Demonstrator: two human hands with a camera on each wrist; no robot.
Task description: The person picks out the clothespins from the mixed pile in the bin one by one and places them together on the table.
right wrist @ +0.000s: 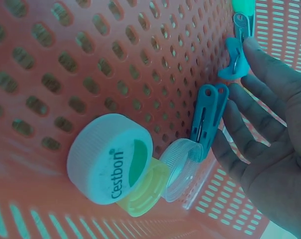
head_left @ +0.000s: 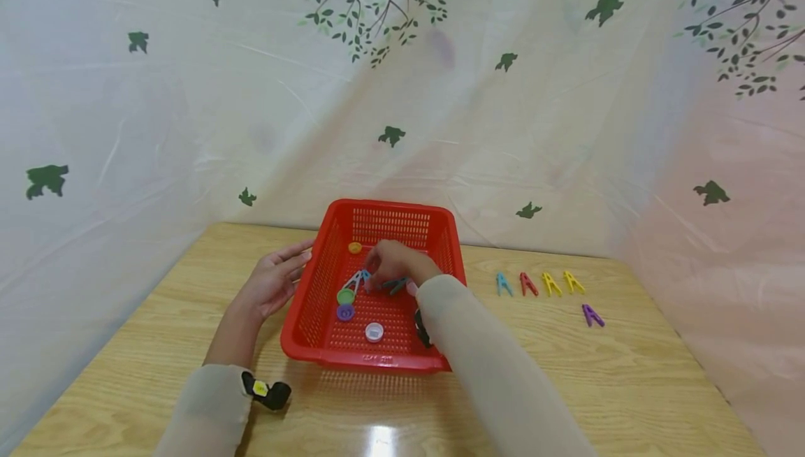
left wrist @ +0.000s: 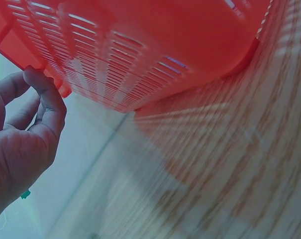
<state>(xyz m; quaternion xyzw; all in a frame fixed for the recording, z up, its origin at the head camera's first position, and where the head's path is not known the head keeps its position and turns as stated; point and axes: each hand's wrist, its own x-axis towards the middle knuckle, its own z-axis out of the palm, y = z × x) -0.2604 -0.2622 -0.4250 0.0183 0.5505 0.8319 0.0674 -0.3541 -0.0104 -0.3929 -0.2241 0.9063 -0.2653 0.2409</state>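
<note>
So the right hand [head_left: 395, 261] is reaching into the red basket [head_left: 402, 360] and, as far as I can tell, is pinching the blue clip [right wrist: 241, 63] between thumb and forefinger, with the clip sitting right down at the mesh floor. My worry is that only the fingertips are doing the work, so the clip could be twisting loose if the pinch goes off-centre. The white clip [head_left: 356, 277] is lying right up against it and could be snagging, and the teal clip [right wrist: 205, 117] is lying by the other fingertips, so a careless sweep could be dragging it along. Meanwhile the left hand [head_left: 275, 279] is resting relaxed fingers by the rim, not really clamping, and the right sleeve [head_left: 503, 366] is crossing the near side, so a bump there could be shoving the basket across the table [head_left: 629, 373].
</note>
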